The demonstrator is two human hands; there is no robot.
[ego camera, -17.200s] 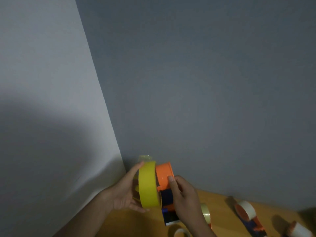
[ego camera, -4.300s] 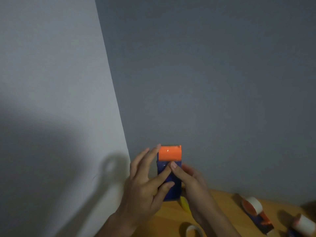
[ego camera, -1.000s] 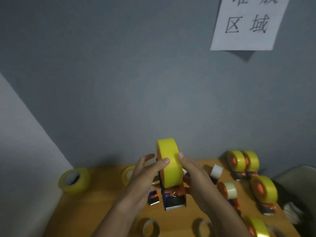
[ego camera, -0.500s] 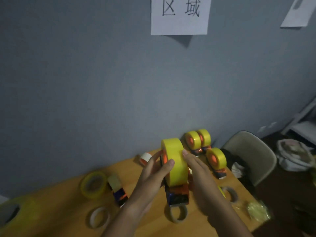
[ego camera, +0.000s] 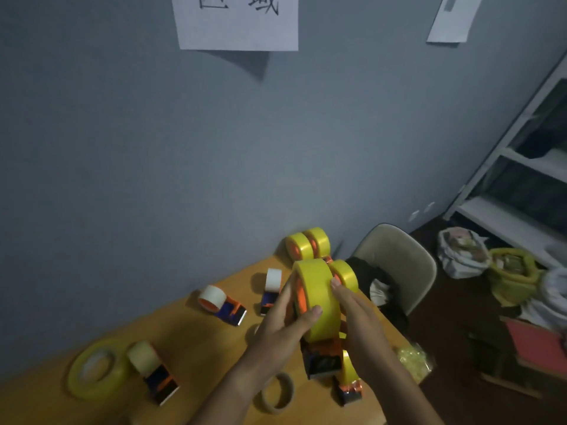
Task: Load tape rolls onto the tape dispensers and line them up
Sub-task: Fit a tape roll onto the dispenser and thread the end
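Clasping yellow tape roll (ego camera: 319, 299) between left hand (ego camera: 283, 325), right hand (ego camera: 357, 320) (dispenser (ego camera: 322, 357) beneath).

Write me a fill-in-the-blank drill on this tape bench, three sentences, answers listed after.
1. Both hands, the left hand and the right hand, grip a dispenser loaded with a wide ____ tape roll.
2. The core showing inside that held roll is coloured ____.
3. The loose flat yellow tape ring at the table's left end lies on a ____ wooden table.

Missing words: yellow; orange; light
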